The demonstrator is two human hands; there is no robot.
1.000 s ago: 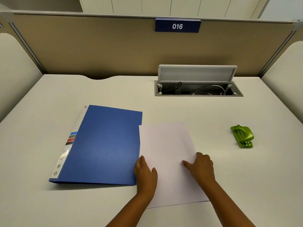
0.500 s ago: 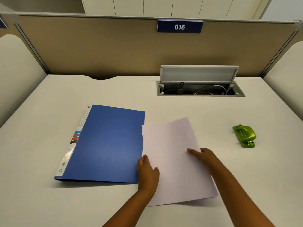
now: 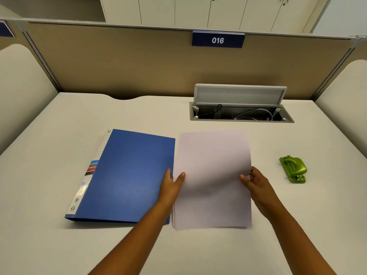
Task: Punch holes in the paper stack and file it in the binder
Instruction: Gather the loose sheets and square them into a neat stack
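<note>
The white paper stack (image 3: pixel 213 175) is raised off the desk between my hands, its lower edge near the desk surface. My left hand (image 3: pixel 171 186) pinches the stack's left edge, thumb on the front. My right hand (image 3: pixel 256 184) pinches the right edge at mid height. The closed blue binder (image 3: pixel 127 175) lies flat on the desk just left of the paper, its spine to the left. The green hole punch (image 3: pixel 294 168) sits on the desk well to the right of my right hand.
An open cable tray (image 3: pixel 241 114) with its lid up is set into the white desk (image 3: pixel 59 135) behind the paper. Beige partitions (image 3: pixel 119 62) close off the desk at the back and both sides.
The paper lay flat under both hands a second ago. My right hand slid to its right edge and lifted it; now both hands hold the stack up off the desk.
</note>
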